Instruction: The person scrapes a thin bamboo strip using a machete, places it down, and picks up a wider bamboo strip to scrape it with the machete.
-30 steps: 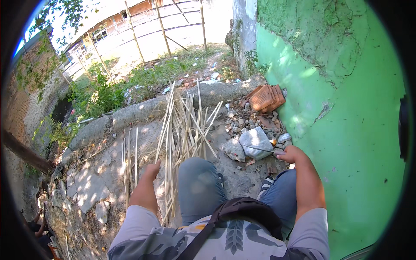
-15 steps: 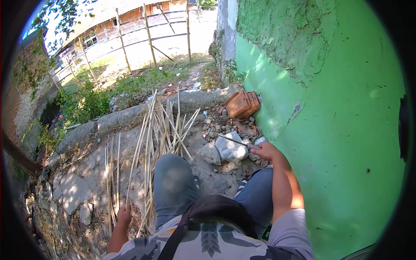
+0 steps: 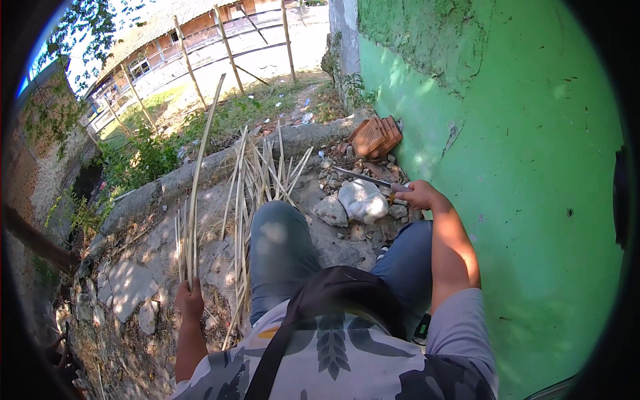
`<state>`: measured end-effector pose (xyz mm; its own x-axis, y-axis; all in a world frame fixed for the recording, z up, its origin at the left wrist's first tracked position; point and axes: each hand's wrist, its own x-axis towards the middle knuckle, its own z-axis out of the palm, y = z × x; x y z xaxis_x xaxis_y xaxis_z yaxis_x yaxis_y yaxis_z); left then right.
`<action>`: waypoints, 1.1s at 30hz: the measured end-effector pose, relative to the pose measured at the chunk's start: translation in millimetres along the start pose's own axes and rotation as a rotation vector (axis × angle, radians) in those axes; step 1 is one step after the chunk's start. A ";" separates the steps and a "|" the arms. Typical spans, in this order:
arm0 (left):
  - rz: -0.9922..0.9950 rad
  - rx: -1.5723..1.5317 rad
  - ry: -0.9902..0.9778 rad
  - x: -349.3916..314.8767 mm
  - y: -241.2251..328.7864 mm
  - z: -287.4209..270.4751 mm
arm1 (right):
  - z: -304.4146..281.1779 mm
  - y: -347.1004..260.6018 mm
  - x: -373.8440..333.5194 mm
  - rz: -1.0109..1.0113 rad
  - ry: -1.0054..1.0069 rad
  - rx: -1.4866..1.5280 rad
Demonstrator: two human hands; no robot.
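The left hand [image 3: 190, 301] has fingers wrapped round at least one long strip [image 3: 199, 175], at left; the right hand [image 3: 418, 195] grips one knife [image 3: 365, 177], at right. Between them lies one strip pile [image 3: 239, 250], uncountable; farther right, one green wall [image 3: 520, 200].

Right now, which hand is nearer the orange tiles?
Right. In view, the right hand is below and slightly right of the tiles; the left hand is much farther, down and left.
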<state>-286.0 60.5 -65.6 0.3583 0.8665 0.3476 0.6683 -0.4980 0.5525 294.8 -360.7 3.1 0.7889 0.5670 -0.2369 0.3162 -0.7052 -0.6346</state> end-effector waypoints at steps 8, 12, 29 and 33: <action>-0.001 -0.545 -0.221 41.5 93.2 38.0 | -9.3 -40.3 -18.0 -0.215 0.211 0.185; -0.026 -0.586 -0.314 70.9 164.6 61.5 | -16.5 -95.7 -10.4 -0.400 0.238 0.605; 0.498 -0.142 -0.261 60.3 240.7 152.2 | 84.5 -122.0 27.5 -0.749 0.318 -0.256; 0.480 -0.098 -0.315 64.7 240.7 146.3 | 90.9 -125.4 35.8 -0.828 0.317 -0.353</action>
<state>-6.6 1.7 -20.9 0.7928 0.5042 0.3423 0.3255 -0.8252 0.4616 235.5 -213.3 7.3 0.3327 0.8385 0.4316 0.9383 -0.2487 -0.2402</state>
